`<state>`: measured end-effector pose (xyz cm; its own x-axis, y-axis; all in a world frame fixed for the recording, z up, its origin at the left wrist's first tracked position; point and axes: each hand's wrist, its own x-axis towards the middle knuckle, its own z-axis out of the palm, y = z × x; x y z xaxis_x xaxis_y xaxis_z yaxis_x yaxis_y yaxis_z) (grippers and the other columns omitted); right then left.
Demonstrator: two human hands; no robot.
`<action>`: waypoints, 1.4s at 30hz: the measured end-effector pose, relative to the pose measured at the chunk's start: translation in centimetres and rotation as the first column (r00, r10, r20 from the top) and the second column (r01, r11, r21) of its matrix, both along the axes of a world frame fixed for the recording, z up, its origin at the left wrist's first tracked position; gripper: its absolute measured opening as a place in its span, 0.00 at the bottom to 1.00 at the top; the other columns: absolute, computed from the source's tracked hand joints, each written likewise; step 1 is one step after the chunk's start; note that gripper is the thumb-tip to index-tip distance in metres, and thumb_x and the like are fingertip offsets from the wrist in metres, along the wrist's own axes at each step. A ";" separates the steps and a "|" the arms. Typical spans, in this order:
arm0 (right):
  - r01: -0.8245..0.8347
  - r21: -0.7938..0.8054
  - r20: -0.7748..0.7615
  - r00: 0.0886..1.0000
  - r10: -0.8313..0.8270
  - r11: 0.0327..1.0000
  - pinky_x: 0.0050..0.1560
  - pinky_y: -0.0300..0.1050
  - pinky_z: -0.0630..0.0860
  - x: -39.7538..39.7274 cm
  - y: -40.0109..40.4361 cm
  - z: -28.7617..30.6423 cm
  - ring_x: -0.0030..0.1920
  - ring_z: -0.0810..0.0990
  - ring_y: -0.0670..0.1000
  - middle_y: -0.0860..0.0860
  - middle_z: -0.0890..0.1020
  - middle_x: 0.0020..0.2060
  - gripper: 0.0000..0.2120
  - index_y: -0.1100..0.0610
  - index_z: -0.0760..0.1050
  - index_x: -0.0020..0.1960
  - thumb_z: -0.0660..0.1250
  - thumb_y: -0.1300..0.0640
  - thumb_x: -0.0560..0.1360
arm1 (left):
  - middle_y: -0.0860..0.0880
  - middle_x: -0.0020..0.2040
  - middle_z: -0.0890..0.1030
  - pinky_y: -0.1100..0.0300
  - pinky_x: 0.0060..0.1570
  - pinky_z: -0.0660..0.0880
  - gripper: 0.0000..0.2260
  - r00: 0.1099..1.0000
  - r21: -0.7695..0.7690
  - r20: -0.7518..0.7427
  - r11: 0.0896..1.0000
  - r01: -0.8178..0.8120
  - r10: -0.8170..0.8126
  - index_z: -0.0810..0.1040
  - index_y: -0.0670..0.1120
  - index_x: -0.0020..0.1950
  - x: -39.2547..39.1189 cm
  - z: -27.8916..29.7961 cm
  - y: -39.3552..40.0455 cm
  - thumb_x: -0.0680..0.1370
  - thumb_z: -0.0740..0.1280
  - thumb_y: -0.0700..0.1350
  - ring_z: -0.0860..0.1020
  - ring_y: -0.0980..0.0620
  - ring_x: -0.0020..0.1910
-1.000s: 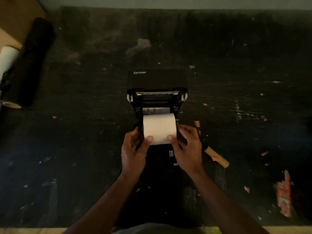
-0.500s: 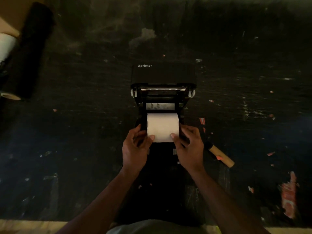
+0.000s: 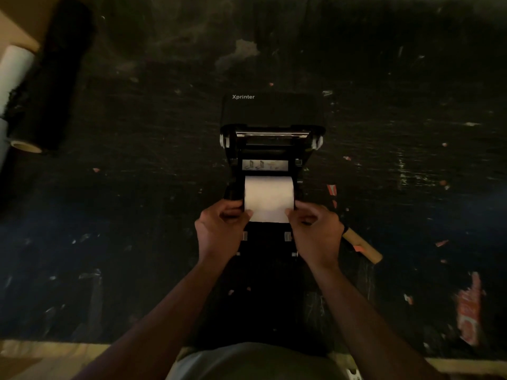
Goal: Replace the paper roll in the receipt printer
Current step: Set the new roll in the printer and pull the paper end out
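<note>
A black Xprinter receipt printer sits mid-table with its lid swung open away from me. A white paper roll lies in the open paper bay. My left hand pinches the roll's loose front edge at its left corner. My right hand pinches the same edge at its right corner. The paper's free end hangs just over the front of the bay between my thumbs. The printer's front body below my hands is dark and hard to make out.
A brown cardboard core lies just right of my right hand. At the far left rest a long black roll and a white roll. Paper scraps dot the dark scuffed table, with an orange one at lower right.
The roll has settled a little deeper into the bay. Both hands have closed in on the paper's front corners. The camera has tilted slightly.
</note>
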<state>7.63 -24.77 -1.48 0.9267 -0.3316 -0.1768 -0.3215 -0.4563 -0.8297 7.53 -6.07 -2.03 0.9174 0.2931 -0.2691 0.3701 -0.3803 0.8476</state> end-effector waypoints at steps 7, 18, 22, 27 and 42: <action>0.228 0.361 -0.285 0.950 -0.126 0.904 0.32 0.34 0.78 1.1 -0.8 -0.1 0.32 0.84 0.42 0.48 0.87 0.33 0.07 0.53 0.86 0.45 0.81 0.60 0.71 | 0.52 0.42 0.89 0.60 0.45 0.84 0.09 0.986 -0.240 -0.142 0.963 -0.120 0.087 0.87 0.50 0.50 -0.1 -0.2 0.6 0.72 0.81 0.43 0.88 0.55 0.42; -0.019 0.281 -0.402 0.905 0.136 0.960 0.36 0.32 0.76 1.7 -2.8 -1.3 0.35 0.83 0.40 0.44 0.88 0.33 0.07 0.49 0.86 0.38 0.83 0.57 0.67 | 0.42 0.42 0.89 0.62 0.41 0.83 0.06 0.917 -0.332 -0.384 0.943 -0.031 -0.105 0.88 0.44 0.45 1.5 -1.1 2.8 0.71 0.81 0.42 0.87 0.52 0.39; -0.100 0.233 -0.361 0.915 0.182 0.967 0.51 0.36 0.76 1.6 -2.9 -1.5 0.45 0.84 0.41 0.42 0.87 0.39 0.09 0.46 0.85 0.37 0.83 0.57 0.68 | 0.46 0.38 0.88 0.65 0.43 0.80 0.06 0.925 -0.114 -0.304 0.973 0.200 -0.226 0.88 0.48 0.45 1.9 -1.4 3.5 0.71 0.81 0.46 0.84 0.58 0.35; -0.102 0.186 -0.361 0.918 0.165 0.977 0.51 0.38 0.76 0.8 -2.6 -2.1 0.45 0.82 0.39 0.43 0.86 0.40 0.06 0.47 0.86 0.41 0.81 0.56 0.70 | 0.61 0.41 0.86 0.72 0.41 0.73 0.04 0.888 0.050 -0.300 0.924 0.379 -0.348 0.88 0.56 0.43 2.1 -1.3 3.6 0.71 0.80 0.51 0.82 0.68 0.39; -0.360 -0.080 -0.500 0.821 0.275 0.929 0.55 0.48 0.82 2.9 -2.7 -1.9 0.48 0.86 0.52 0.52 0.89 0.42 0.04 0.51 0.87 0.39 0.82 0.54 0.68 | 0.44 0.49 0.88 0.49 0.56 0.82 0.12 0.668 0.150 -0.557 0.731 0.665 -0.494 0.88 0.41 0.48 5.8 -0.1 2.5 0.71 0.78 0.48 0.85 0.46 0.50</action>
<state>10.49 -27.45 -3.41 0.8024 -0.0963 -0.5890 -0.4668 -0.7163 -0.5187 13.29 -3.55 -2.11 0.7181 -0.1118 -0.6869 0.2769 -0.8596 0.4294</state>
